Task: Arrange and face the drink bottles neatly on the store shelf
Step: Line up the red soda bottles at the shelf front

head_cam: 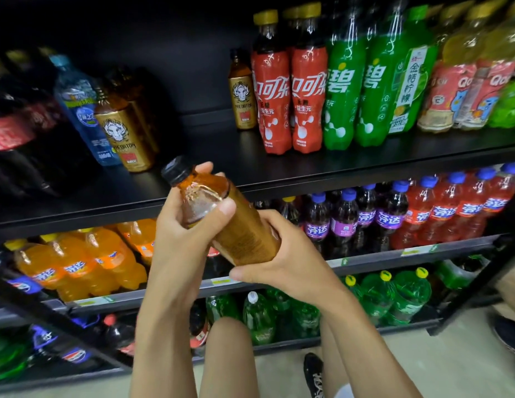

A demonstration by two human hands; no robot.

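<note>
A gold-labelled Predator bottle (241, 224) is held in the air in front of the upper shelf board (216, 156), tilted with its black cap up and to the left. It is gripped at both ends. The left hand (181, 234) is curled round the amber shoulder below the cap, thumb across the front. The right hand (288, 262) is wrapped round the lower body and base. The printed side of the label is turned towards the camera, so the tiger face is not seen.

The likely fault is judged to be a bottle set down with its back showing, since it must be turned before release. A neighbour could also be knocked if the bottle is pushed in at this tilt.

To the left on the board a file of Predator bottles (124, 139) is stood, with a blue water bottle (81, 104) just beside it. A lone Predator bottle (242, 96) is placed further back, touching or nearly touching the red Coca-Cola bottles (290, 93), beyond which green Sprite bottles (357, 90) are ranged. A bare stretch of board is left between the two Predator groups, and nothing is seen to block it. Orange Fanta bottles (86, 259) and purple Fanta bottles (345, 222) are kept on the shelf below.
</note>
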